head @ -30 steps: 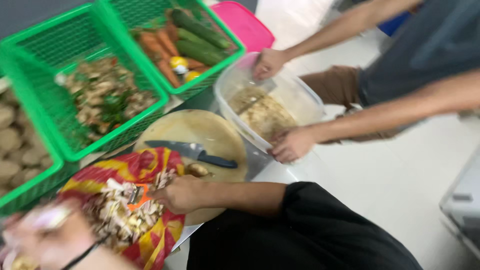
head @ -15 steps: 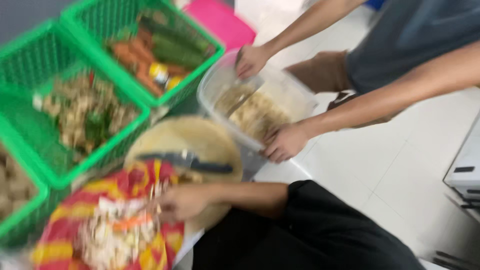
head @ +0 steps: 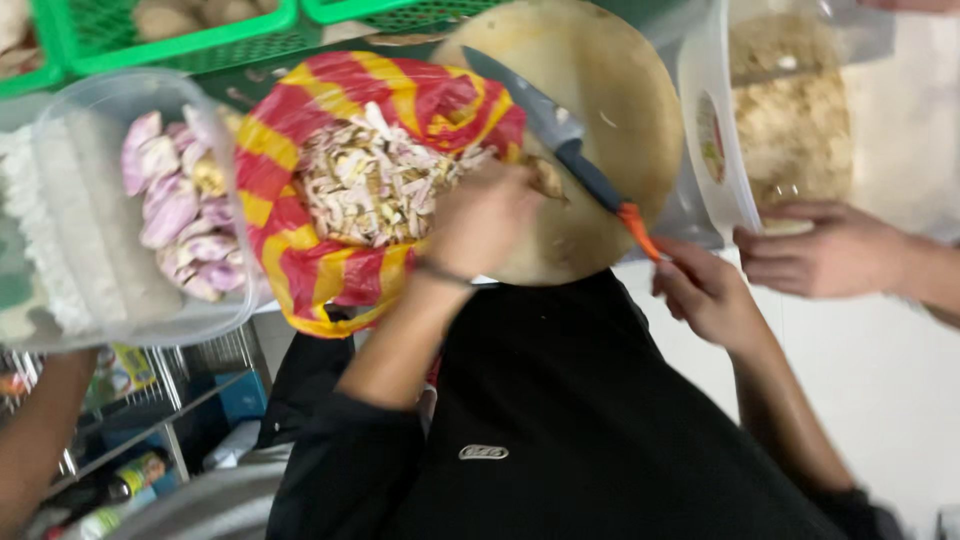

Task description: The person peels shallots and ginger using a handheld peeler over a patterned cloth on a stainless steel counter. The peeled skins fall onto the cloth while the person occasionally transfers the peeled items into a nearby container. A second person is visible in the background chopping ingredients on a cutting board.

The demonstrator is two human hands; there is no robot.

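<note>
A round wooden cutting board (head: pixel 610 90) lies in front of me, half covered by a red and yellow plastic bag (head: pixel 290 190) heaped with pale sliced pieces (head: pixel 370 180). My left hand (head: pixel 485 215) rests back-up on the heap's right edge, fingers curled down. A brown piece (head: pixel 547 178) lies at its fingertips; any grip is hidden. A knife (head: pixel 560 140) with a dark handle and orange end lies slantwise on the board. My right hand (head: pixel 705 290) is just below that orange end, fingers loose, not wrapped round it.
A co-worker's hand (head: pixel 830 245) holds a clear tub (head: pixel 712 130) of chopped pale bits at the right. A clear tub of pink-purple shallots (head: pixel 180 215) sits at the left, green crates (head: pixel 180 45) behind. Another arm (head: pixel 35 440) and a wire shelf (head: pixel 170 400) are lower left.
The view has swung down and closer onto the board. My right hand has come into view by the knife's handle. My left hand stays at the heap's edge.
</note>
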